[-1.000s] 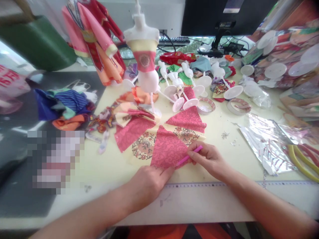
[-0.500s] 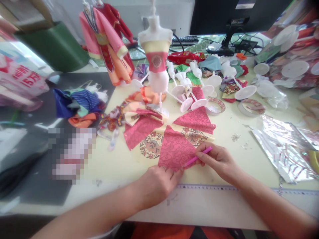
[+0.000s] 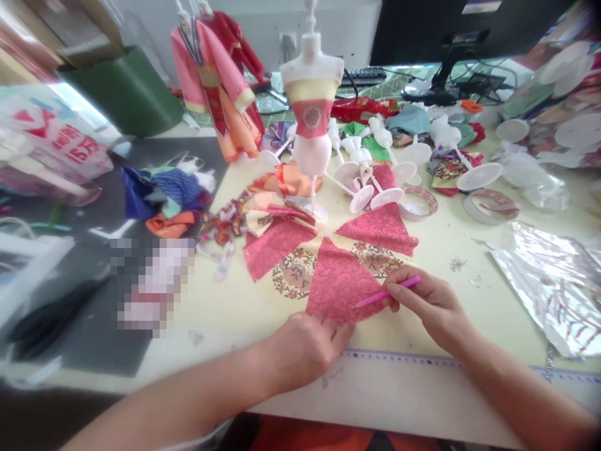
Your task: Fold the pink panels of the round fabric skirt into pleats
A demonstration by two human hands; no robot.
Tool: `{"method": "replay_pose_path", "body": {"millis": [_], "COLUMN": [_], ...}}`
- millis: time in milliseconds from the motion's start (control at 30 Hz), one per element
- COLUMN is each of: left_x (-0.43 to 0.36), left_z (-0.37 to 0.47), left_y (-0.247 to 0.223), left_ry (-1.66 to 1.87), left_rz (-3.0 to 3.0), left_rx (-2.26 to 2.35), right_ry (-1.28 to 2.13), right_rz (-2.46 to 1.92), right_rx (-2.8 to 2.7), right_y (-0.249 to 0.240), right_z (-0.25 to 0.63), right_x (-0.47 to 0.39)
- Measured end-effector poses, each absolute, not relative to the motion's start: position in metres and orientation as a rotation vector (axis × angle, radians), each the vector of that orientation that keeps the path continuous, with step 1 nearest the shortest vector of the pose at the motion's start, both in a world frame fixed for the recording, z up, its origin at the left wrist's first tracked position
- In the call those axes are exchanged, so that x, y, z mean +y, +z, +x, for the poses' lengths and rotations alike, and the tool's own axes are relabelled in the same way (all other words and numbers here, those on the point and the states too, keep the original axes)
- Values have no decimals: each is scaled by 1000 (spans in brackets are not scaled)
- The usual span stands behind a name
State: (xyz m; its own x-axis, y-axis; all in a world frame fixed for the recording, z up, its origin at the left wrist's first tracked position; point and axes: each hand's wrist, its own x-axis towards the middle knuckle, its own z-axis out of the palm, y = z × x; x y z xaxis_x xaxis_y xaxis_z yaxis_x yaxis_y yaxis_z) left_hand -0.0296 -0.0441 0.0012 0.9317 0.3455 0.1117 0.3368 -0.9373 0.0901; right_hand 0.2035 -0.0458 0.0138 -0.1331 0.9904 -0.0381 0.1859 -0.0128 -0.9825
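Observation:
A small panelled doll skirt [image 3: 338,279] lies fanned out on the table, with red swirl-patterned panels between cream flowered ones. Its lower edge is held by my left hand [image 3: 314,347], whose fingers are curled at the hem of the middle red panel. In my right hand [image 3: 425,307] is a slim pink pen [image 3: 406,285], pinched between thumb and fingers. The pen's tip points left, over the red panel; whether it touches the cloth I cannot tell. My right fingertips rest by the panel's right edge. Behind the skirt stands a white doll torso [image 3: 312,153] in a cream and red bodice.
A ruler [image 3: 399,358] lies along the front. Tape rolls [image 3: 491,207] and several white doll stands [image 3: 479,176] are at the back right. Silver plastic packaging [image 3: 547,288] is on the right. Cloth scraps [image 3: 173,194] lie left, below dressed dolls [image 3: 220,88]. A monitor [image 3: 422,31] stands behind.
The whole view has shifted, so everything sits further right. The pen tip has moved from the hem up and inward over the red panel. My left hand stays at the hem.

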Motion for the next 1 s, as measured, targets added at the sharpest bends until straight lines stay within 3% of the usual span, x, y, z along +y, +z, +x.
{"method": "replay_pose_path", "body": {"millis": [767, 867, 1000], "left_x": [-42, -42, -34], "left_z": [-30, -30, -28], "left_y": [-3, 6, 20], "left_ry": [281, 457, 470], "left_rz": [2903, 2493, 1437], "left_rx": [580, 717, 905], "right_ry": [1193, 1165, 1134], "right_rz": [-1288, -1282, -1257], "right_rx": [-1431, -1395, -1304], "right_y": [14, 16, 17], "right_z": [203, 202, 201], "right_x": [-46, -46, -47]}}
